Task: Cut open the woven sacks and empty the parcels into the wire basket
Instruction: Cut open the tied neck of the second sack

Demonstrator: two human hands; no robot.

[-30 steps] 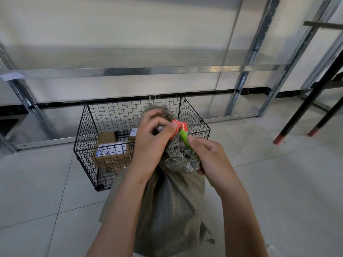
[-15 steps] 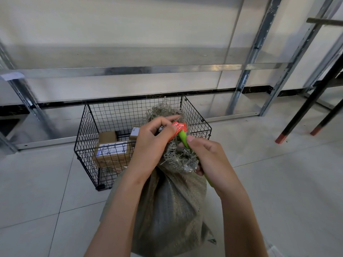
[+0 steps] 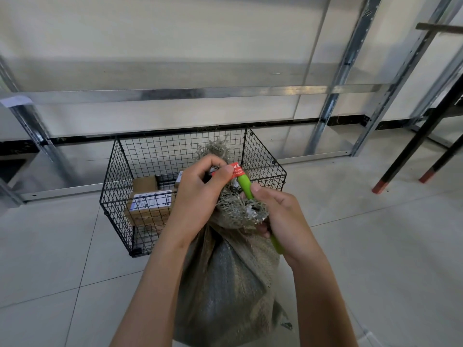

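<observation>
Woven sack upright in front of the wire basket, both hands at its tied neck

At the left, the black wire basket sits on the floor tiles, holding a cardboard box whose white shipping label is too small to read. The left hand pinches a red tag between thumb and curled forefinger; its white characters are illegible. The woven sack stands on the floor just before the basket, long axis vertical, frayed mouth pointing up. The right hand is clenched round a green cutter, which slants from the wrist up-left to the tag. Black table legs stand far right.
</observation>
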